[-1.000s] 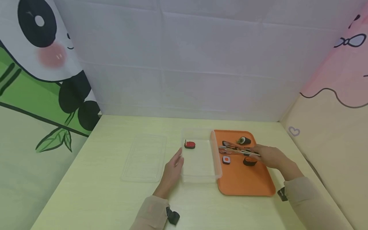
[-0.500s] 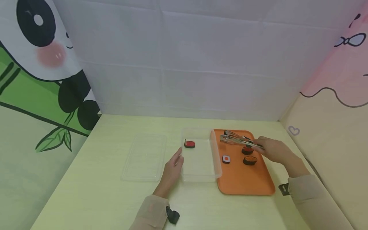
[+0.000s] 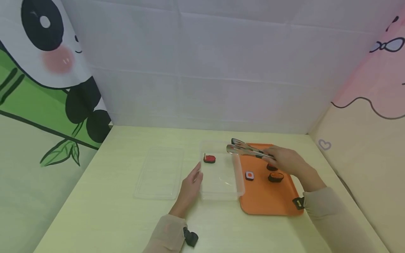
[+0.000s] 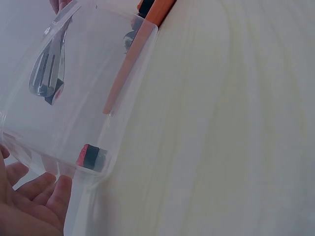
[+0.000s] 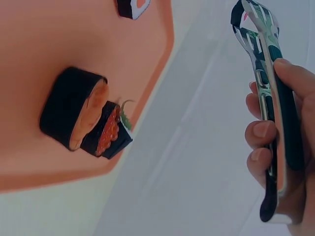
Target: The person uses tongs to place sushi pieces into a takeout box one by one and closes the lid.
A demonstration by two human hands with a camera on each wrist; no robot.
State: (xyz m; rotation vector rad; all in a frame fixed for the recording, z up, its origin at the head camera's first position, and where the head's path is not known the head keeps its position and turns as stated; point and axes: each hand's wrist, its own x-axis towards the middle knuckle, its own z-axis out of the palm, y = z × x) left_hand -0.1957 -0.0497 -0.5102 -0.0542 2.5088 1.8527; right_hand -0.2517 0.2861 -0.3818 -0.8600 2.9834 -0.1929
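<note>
My right hand (image 3: 286,160) holds metal tongs (image 3: 248,151), fingers curled around the dark handles in the right wrist view. Pinched between the tong tips is a small black-wrapped sushi roll (image 5: 238,14), mostly covered by the metal. The tips hover above the right wall of a clear plastic box (image 3: 221,196). With fingers against its outer left wall, my left hand (image 3: 188,189) touches the box. Inside, near that wall, sits a red-topped sushi piece (image 3: 209,159). On the orange tray (image 3: 269,202) are a white-and-orange roll (image 3: 249,175), an orange-topped piece (image 3: 276,177) and a red roe piece (image 5: 108,135), partly hidden in the head view.
A clear lid (image 3: 159,172) lies flat on the pale table (image 3: 104,218) left of the box. The tray stands close against the box's right side. Behind the table hangs a pale cloth wall (image 3: 209,102), with printed cloths at both sides.
My right hand has lifted the tongs off the tray and moved them left to the box, with a sushi roll in their tips. The left hand has stayed at the box.
</note>
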